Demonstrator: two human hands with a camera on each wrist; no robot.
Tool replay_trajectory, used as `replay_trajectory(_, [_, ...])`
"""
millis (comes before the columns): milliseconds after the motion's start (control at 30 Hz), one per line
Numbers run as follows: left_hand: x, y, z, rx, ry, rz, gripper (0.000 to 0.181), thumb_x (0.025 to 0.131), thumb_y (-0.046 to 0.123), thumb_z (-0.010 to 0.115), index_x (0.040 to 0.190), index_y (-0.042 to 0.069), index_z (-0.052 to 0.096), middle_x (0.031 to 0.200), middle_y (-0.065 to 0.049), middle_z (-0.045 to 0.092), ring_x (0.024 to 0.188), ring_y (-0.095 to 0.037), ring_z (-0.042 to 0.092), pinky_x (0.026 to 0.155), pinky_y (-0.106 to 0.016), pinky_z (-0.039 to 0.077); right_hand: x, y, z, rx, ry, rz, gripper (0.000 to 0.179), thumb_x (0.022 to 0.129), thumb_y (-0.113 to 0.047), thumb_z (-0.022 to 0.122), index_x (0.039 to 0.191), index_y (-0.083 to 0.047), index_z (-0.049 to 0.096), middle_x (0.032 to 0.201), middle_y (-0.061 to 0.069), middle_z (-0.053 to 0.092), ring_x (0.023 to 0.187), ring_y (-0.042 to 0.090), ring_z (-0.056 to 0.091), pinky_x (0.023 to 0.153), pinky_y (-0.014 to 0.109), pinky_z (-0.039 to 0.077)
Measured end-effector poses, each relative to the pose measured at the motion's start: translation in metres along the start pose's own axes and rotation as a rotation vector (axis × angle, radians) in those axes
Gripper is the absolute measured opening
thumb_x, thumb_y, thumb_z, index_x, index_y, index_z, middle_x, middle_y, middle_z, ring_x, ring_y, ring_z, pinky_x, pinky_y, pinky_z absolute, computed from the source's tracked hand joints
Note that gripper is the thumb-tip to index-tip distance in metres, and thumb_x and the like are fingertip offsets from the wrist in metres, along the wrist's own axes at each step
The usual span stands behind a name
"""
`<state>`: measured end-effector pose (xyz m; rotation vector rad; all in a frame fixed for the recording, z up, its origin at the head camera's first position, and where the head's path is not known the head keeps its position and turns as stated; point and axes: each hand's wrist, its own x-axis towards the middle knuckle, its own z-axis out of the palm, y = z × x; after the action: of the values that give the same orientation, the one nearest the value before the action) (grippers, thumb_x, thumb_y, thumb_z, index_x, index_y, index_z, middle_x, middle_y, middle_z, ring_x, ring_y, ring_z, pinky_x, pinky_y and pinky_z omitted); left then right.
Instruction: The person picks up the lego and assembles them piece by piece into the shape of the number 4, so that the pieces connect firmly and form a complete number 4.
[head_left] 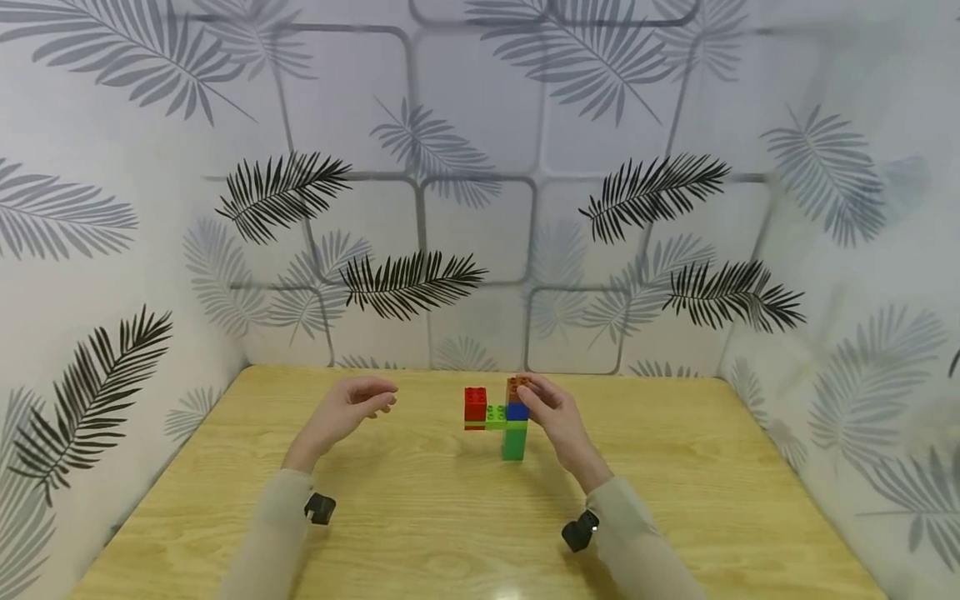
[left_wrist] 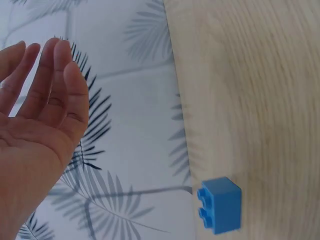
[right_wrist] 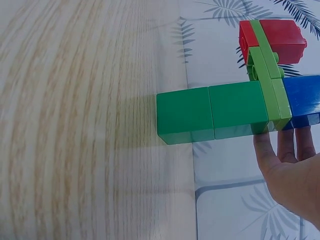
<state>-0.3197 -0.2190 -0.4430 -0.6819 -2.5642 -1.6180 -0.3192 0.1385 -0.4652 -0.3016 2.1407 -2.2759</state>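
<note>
A tower of toy building bricks stands on the table, built from dark green bricks (right_wrist: 212, 111), light green plates (right_wrist: 267, 80), a blue brick (head_left: 517, 412) and a brown brick (head_left: 513, 390) at the top. Red bricks (head_left: 475, 403) sit at the left end of the light green arm. My right hand (head_left: 557, 418) grips the tower's upper part from the right, fingertips at the brown and blue bricks; its thumb is hidden in the right wrist view. To the tower's left, my left hand (head_left: 351, 410) hovers with loosely bent fingers, holding nothing.
A separate light blue brick (left_wrist: 222, 206) lies on its side on the wooden table (head_left: 420, 517), seen only in the left wrist view. Walls with a leaf pattern (head_left: 480, 225) enclose the table's back and sides. Each wrist wears a small black camera (head_left: 320, 508).
</note>
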Motion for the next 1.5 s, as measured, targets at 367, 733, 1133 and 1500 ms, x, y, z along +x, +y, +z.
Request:
replay_trajectory(367, [-0.013,-0.023,-0.024,0.024,0.119,-0.132,0.036,0.095,0.028,0.066,0.126,0.01,0.065,0.123,-0.016,0.066,0.1,-0.018,0.062,0.077,-0.031,0.053,-0.001,0.002,-0.001,0.01,0.005,0.01,0.045,0.099,-0.029,0.06,0.137,-0.007,0.055,0.13,0.012,0.06,0.114,0.015,0.06,0.11,0.05,0.039])
replay_trajectory(733, [-0.021,-0.041,-0.047,0.108,0.061,-0.133,0.035,0.091,0.001,0.066,0.126,0.0,0.062,0.128,-0.023,0.061,0.115,-0.044,0.054,0.086,-0.027,0.053,0.0,-0.002,-0.001,0.004,0.012,0.027,0.046,0.097,-0.03,0.062,0.138,-0.01,0.056,0.134,0.012,0.058,0.122,0.02,0.057,0.11,0.045,0.042])
replay_trajectory(1133, [-0.035,-0.06,-0.063,0.163,-0.021,-0.277,0.039,0.087,0.003,0.069,0.125,-0.002,0.063,0.132,-0.023,0.057,0.123,-0.043,0.046,0.097,-0.048,0.047,0.002,-0.001,0.0,0.013,0.012,0.016,0.046,0.098,-0.026,0.061,0.139,-0.007,0.054,0.133,0.015,0.058,0.114,0.015,0.061,0.109,0.047,0.042])
replay_trajectory(1500, [-0.038,-0.073,-0.064,0.11,-0.107,-0.408,0.047,0.083,0.001,0.073,0.128,-0.001,0.061,0.121,-0.019,0.06,0.1,-0.024,0.054,0.077,-0.033,0.05,0.001,-0.001,0.001,0.025,0.006,0.024,0.045,0.098,-0.025,0.061,0.139,-0.006,0.054,0.135,0.016,0.057,0.116,0.017,0.061,0.111,0.052,0.037])
